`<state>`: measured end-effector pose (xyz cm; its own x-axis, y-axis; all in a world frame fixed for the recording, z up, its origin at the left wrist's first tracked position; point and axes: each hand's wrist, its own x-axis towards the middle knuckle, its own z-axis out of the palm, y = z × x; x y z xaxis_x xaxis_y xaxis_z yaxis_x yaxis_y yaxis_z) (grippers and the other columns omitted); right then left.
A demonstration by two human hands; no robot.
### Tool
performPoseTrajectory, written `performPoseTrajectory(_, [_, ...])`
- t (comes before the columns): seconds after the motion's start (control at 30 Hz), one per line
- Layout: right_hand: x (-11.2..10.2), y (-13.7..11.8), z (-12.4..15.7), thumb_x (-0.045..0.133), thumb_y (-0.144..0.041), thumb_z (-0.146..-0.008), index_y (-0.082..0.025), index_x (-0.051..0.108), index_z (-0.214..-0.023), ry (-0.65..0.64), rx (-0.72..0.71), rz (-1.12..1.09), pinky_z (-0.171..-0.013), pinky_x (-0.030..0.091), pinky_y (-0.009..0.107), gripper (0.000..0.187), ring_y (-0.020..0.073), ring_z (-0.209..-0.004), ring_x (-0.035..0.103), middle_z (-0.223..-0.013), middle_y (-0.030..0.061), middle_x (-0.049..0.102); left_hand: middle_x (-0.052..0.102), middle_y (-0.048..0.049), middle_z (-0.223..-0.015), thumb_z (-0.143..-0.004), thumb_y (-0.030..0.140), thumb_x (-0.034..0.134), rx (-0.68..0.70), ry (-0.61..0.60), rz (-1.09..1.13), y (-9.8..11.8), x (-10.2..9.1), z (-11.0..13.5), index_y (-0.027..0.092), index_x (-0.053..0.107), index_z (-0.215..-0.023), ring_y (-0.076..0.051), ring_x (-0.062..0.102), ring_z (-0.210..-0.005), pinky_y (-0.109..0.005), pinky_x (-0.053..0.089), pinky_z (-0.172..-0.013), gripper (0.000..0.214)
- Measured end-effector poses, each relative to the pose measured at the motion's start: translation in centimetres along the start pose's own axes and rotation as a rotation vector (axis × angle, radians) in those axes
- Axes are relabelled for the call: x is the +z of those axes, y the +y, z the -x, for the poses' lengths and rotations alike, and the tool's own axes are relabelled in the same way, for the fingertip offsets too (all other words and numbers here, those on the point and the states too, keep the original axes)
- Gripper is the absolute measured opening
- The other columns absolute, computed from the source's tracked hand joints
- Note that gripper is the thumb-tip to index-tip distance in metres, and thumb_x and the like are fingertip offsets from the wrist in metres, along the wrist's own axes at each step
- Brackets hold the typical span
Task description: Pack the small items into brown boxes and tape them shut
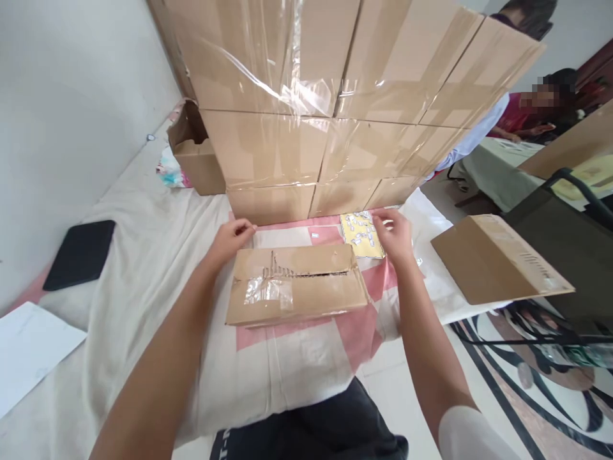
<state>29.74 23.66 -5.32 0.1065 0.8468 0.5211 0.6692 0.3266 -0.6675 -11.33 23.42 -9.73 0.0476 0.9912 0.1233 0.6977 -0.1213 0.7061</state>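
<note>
On the left, left hand (232, 239) with fingers curled, cannot tell if holding anything; next, brown box (311, 292), long way left to right; behind its right end, yellow sheet (377, 248) with little white bits (357, 239), just left of right hand (396, 235), the nearer one; fingers there bent, cannot tell if pinching.

One scrap of lettering legible

White capitals on the dark clothing (311, 428) at the lower edge, turned sideways, seem to read "T-N"; any further letters are out of view. On the cardboard box (297, 287), dark strokes (280, 268) along the seam form no clear word. The carton (493, 262) at the right bears a row of dark marks (536, 263), too small to read. Any print on the yellow card (357, 225) is likewise too small to make out.
</note>
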Motion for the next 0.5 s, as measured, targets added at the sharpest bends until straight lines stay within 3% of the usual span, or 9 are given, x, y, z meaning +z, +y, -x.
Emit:
performPoseTrajectory(0.07, [1.2, 2.6, -0.8, 0.057, -0.025, -0.085, -0.022, 0.073, -0.087, -0.082, -0.075, 0.107, -0.08, 0.054, 0.039, 0.017, 0.0238, -0.085, 0.067, -0.094, 0.0088, 0.075, 0.064, -0.0015, -0.07, -0.083, 0.056, 0.052, -0.016, -0.052, -0.051, -1.2, 2.2, -0.4, 0.022, 0.063, -0.072, -0.018, 0.055, -0.068, -0.029, 0.036, -0.062, 0.037])
performPoseTrajectory(0.13, [1.7, 4.4, -0.5, 0.052, -0.023, -0.086, -0.021, 0.074, -0.088, -0.112, -0.112, 0.15, -0.082, 0.054, 0.04, 0.022, 0.0248, -0.087, 0.066, -0.093, 0.0096, 0.074, 0.068, -0.0005, -0.073, -0.081, 0.056, 0.056, -0.027, -0.098, -0.096, -1.9, 3.1, -0.6, 0.023, 0.068, -0.076, -0.018, 0.057, -0.069, -0.029, 0.035, -0.062, 0.035])
performPoseTrajectory(0.27, [1.3, 6.4, 0.4, 0.045, -0.019, -0.092, -0.019, 0.077, -0.097, -0.125, -0.115, 0.239, -0.092, 0.052, 0.042, 0.032, 0.0265, -0.098, 0.062, -0.098, 0.0109, 0.073, 0.068, 0.0012, -0.075, -0.085, 0.056, 0.054, -0.063, -0.128, -0.156, -2.3, 2.9, -0.6, 0.024, 0.071, -0.086, -0.016, 0.056, -0.069, -0.028, 0.037, -0.065, 0.036])
performPoseTrajectory(0.4, [0.9, 6.8, 0.3, 0.045, -0.015, -0.091, -0.018, 0.08, -0.102, -0.068, 0.032, 0.408, -0.096, 0.048, 0.05, 0.038, 0.0309, -0.104, 0.054, -0.105, 0.0137, 0.071, 0.064, 0.0057, -0.071, -0.087, 0.056, 0.055, -0.101, -0.132, -0.206, -1.9, 2.6, -0.4, 0.025, 0.069, -0.089, -0.014, 0.051, -0.067, -0.026, 0.034, -0.064, 0.034])
performPoseTrajectory(0.5, [1.0, 6.4, 0.7, 0.049, -0.013, -0.088, -0.021, 0.083, -0.106, -0.169, 0.117, 0.567, -0.098, 0.042, 0.057, 0.039, 0.035, -0.112, 0.05, -0.114, 0.0149, 0.069, 0.058, 0.0092, -0.067, -0.089, 0.054, 0.056, -0.116, -0.135, -0.234, -1.2, 2.7, -0.1, 0.026, 0.066, -0.088, -0.011, 0.047, -0.067, -0.023, 0.032, -0.064, 0.03])
